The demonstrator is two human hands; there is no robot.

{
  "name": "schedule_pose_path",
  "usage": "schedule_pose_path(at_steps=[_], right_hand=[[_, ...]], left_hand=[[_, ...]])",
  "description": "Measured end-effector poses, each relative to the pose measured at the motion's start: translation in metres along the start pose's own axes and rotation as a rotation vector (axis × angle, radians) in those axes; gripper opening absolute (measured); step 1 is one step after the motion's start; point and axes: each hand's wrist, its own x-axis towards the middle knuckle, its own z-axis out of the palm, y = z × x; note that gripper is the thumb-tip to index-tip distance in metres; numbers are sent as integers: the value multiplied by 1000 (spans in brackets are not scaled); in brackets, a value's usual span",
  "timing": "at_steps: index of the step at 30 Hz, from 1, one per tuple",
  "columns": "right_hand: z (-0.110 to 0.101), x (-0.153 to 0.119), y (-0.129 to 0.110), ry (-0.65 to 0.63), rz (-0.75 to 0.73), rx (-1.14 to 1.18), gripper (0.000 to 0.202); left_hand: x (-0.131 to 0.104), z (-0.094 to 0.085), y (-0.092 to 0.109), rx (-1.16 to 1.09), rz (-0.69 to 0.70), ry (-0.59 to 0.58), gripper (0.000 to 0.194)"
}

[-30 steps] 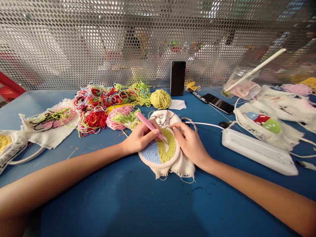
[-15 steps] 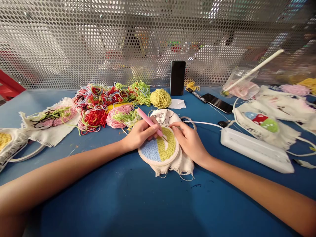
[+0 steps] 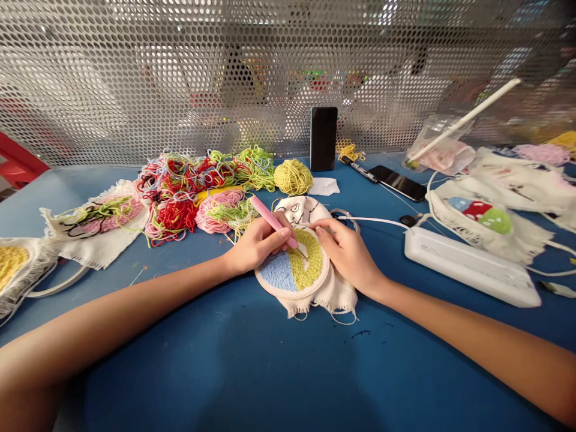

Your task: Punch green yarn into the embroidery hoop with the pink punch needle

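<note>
My left hand [image 3: 261, 243] is closed around a pink punch needle [image 3: 269, 217], which slants down to the right. Its metal tip is at a small bare white patch in the green loops of a round embroidery hoop [image 3: 275, 292]. Blue loops [image 3: 278, 272] cover the hoop's left part, yellow-green loops [image 3: 314, 269] its right. My right hand [image 3: 348, 255] grips the hoop's right rim, thumb on top, the other fingers partly hidden. White fringed cloth [image 3: 335, 294] hangs out beneath the hoop, and more of it, with black drawn lines, shows behind.
Tangled yarn [image 3: 189, 180] and a yellow-green yarn ball [image 3: 293, 177] lie behind my hands. A phone [image 3: 323, 139] stands upright by the perforated metal screen [image 3: 180, 90]; another phone [image 3: 398, 182] lies flat. At right are a white power strip [image 3: 470, 267] and a second hooped piece [image 3: 479, 211].
The punch needle's tip has shifted slightly within the white patch. Both hands keep their hold, and the whole view has moved a little.
</note>
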Motion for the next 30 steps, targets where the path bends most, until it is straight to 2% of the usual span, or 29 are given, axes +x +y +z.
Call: schedule_pose_path(at_steps=[5, 9, 12, 19, 27, 30], right_hand=[[0, 0, 0, -1, -10, -11, 26], [0, 1, 0, -3, -28, -1, 25], [0, 0, 0, -10, -20, -7, 26], [1, 1, 2, -4, -4, -2, 26], [1, 1, 0, -8, 21, 3, 25], [0, 1, 1, -10, 12, -3, 26]], left_hand=[[-4, 5, 5, 279, 160, -137, 26], [-4, 9, 7, 364, 211, -259, 21], [-3, 8, 7, 309, 153, -212, 23], [0, 4, 3, -39, -19, 12, 33], [1, 3, 0, -200, -82, 118, 30], [1, 2, 0, -204, -82, 92, 28]])
